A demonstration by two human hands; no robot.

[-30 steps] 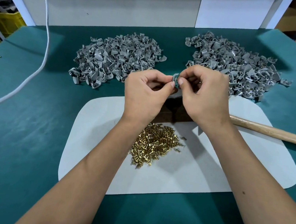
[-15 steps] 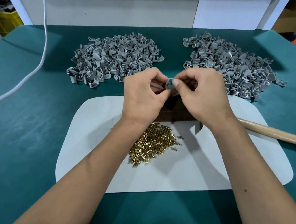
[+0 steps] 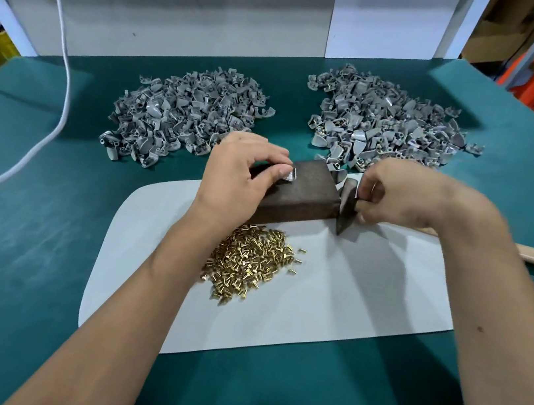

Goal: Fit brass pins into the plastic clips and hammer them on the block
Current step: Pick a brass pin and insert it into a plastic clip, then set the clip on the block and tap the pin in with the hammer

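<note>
Pinching a clip [image 3: 288, 175] on the block [image 3: 309, 191], left hand [image 3: 234, 176]; blurred right hand's [image 3: 408, 195] fingers curl at the hammer head [image 3: 346, 207].

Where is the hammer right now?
In the head view, the hammer lies right of centre, its dark head against the right end of the block, under the right hand; its wooden handle runs off right.
</note>
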